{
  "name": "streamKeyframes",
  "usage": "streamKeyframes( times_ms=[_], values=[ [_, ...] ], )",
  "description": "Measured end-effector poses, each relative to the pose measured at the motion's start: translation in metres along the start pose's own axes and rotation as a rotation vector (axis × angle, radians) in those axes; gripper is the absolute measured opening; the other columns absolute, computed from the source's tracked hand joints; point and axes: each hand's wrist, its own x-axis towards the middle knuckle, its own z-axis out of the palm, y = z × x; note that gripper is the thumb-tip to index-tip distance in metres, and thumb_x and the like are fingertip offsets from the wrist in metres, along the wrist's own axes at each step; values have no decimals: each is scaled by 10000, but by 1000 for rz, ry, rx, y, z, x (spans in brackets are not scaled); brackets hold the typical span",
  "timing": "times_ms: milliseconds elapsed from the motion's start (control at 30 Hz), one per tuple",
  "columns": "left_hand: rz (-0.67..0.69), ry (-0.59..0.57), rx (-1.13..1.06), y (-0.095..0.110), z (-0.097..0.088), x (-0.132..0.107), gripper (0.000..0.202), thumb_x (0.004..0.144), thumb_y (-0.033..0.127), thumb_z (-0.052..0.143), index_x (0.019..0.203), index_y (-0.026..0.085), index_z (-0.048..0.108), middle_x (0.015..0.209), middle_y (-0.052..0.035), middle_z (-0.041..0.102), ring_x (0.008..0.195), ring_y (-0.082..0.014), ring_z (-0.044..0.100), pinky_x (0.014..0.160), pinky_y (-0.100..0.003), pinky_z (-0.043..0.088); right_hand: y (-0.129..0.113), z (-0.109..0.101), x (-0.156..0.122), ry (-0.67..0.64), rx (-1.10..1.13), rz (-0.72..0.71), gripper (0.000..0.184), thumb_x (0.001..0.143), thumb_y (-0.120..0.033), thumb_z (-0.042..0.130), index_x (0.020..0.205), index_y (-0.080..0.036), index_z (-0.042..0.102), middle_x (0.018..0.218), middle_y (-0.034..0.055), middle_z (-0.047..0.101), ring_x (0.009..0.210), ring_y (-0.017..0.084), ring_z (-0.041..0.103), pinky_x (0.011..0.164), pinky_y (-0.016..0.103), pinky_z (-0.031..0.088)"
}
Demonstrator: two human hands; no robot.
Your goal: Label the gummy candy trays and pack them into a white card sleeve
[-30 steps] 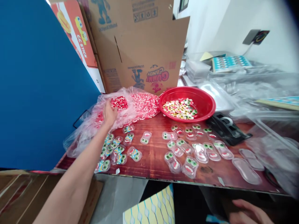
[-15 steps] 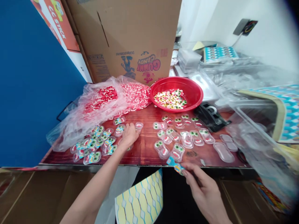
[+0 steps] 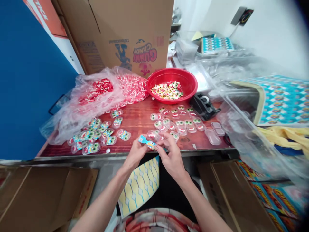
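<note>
My left hand (image 3: 137, 154) is closed at the front edge of the table, its fingers on a clear plastic candy pack (image 3: 152, 133) that my right hand partly covers. My right hand (image 3: 171, 154) pinches one end of a blue printed sticker (image 3: 146, 141) against the near side of this pack. The sticker's other end reaches my left fingertips. To the right, several clear candy packs (image 3: 181, 128) with gummy eyes and teeth lie without stickers. On the left, similar packs with blue stickers (image 3: 91, 132) lie in a heap, and one stickered pack (image 3: 124, 134) lies apart.
A red bowl (image 3: 190, 91) of gummy eyes stands at the back. Beside it lies a plastic bag (image 3: 70, 112) of red and white gummies. A black tape dispenser (image 3: 205, 108), clear trays (image 3: 212, 137) and sticker sheets (image 3: 285, 103) are on the right. A yellow patterned sheet (image 3: 141, 188) lies over my lap.
My left hand has come from the stickered packs to the middle, toward my right hand. The right hand has moved left with the sticker. The camera view has shifted.
</note>
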Motion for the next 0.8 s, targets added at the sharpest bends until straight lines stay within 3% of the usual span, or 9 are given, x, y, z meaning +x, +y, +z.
streamKeyframes(
  times_ms=[100,167,400,533,667,800],
  values=[
    [-87,-12,-132,-6,7,-21,271,721,333,761,887,182,608,812,0,651,694,-127,591,650,-247,475,1,3,-6,-8,-50,-4,378,916,-209,583,1283,-252,504,883,4,657,824,179,668,806,342,539],
    [-71,-23,-150,-11,9,-28,220,749,315,732,866,177,608,765,17,617,652,-107,545,623,-232,440,3,4,-10,-6,-68,3,377,912,-208,583,1278,-248,500,883,4,665,794,175,668,788,338,545],
    [-67,-20,-363,-22,8,-36,227,723,188,647,947,189,610,849,17,635,732,-118,552,710,-265,448,1,13,-17,32,-112,28,369,915,-221,575,1273,-244,489,854,-3,674,775,180,677,759,329,548],
    [-68,-31,-448,-18,10,-39,298,671,148,638,963,193,596,833,25,625,704,-109,542,676,-248,440,-3,17,-18,56,-187,27,370,908,-226,572,1270,-230,495,862,9,685,794,189,685,773,336,543],
    [-50,-18,-474,-18,11,-40,226,801,309,695,961,185,596,871,-4,629,744,-128,570,687,-259,461,-7,19,-18,45,-263,-7,350,922,-229,529,1270,-216,495,857,22,676,798,197,686,749,332,541],
    [-25,24,-385,-24,11,-40,317,880,460,679,1040,192,625,976,-37,659,856,-159,609,727,-266,483,-9,20,-17,33,-363,-56,331,933,-212,496,1264,-202,495,839,25,663,748,193,678,711,323,533]
  ],
)
